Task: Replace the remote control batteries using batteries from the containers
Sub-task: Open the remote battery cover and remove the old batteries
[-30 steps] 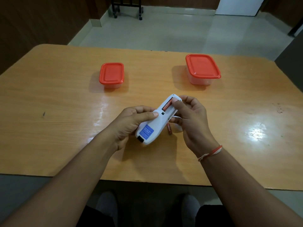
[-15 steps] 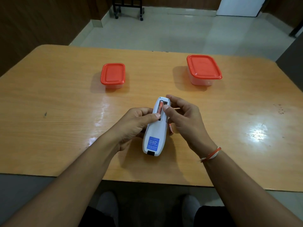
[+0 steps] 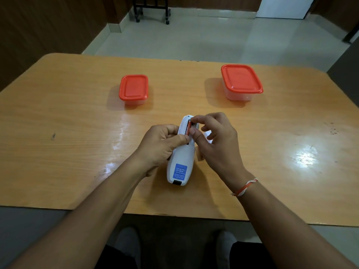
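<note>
A white remote control (image 3: 182,158) lies back-up over the table, its blue label toward me and its battery bay open at the far end. My left hand (image 3: 160,146) grips its left side. My right hand (image 3: 215,142) pinches an orange and black battery (image 3: 187,128) with thumb and index finger inside the bay. Two clear containers with closed orange lids stand farther back: a small one (image 3: 133,89) at the left, a larger one (image 3: 240,81) at the right. Something white, partly hidden, lies under my right hand.
The wooden table (image 3: 58,133) has its near edge close to my body, with my feet showing below it. Beyond the far edge lies tiled floor, with a dark wheeled stand (image 3: 152,10) at the back.
The remote turned from a slant to point straight away from me. My right thumb and index finger moved onto the battery in the bay and now pinch it.
</note>
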